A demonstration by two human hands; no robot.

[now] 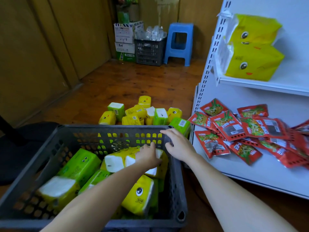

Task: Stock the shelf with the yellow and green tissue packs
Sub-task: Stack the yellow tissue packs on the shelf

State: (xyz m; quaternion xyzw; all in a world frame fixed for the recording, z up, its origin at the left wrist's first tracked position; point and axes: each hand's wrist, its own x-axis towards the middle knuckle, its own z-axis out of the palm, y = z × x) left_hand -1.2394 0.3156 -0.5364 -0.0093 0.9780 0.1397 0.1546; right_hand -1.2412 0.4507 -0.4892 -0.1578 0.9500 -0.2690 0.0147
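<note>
A yellow tissue pack (128, 152) at the top of the heap inside a dark grey crate (173, 181) is gripped by the left hand (148, 155), with the fingers curled over it. Around it in the crate, at least three more yellow packs and two green packs (80, 163) can be counted, tilted and overlapping. The crate's far right corner is held by the right hand (177, 144), with the fingers hooked over the rim. Just behind the crate, a floor pile (138, 114) of about nine packs is seen: six yellow, three green. To the right, two stacked yellow packs (252, 64) are set on the upper board of a white shelf (267, 86). Its lower board is strewn with many red snack sachets (234, 126). One blue stool (179, 42) is placed by the far wall.
</note>
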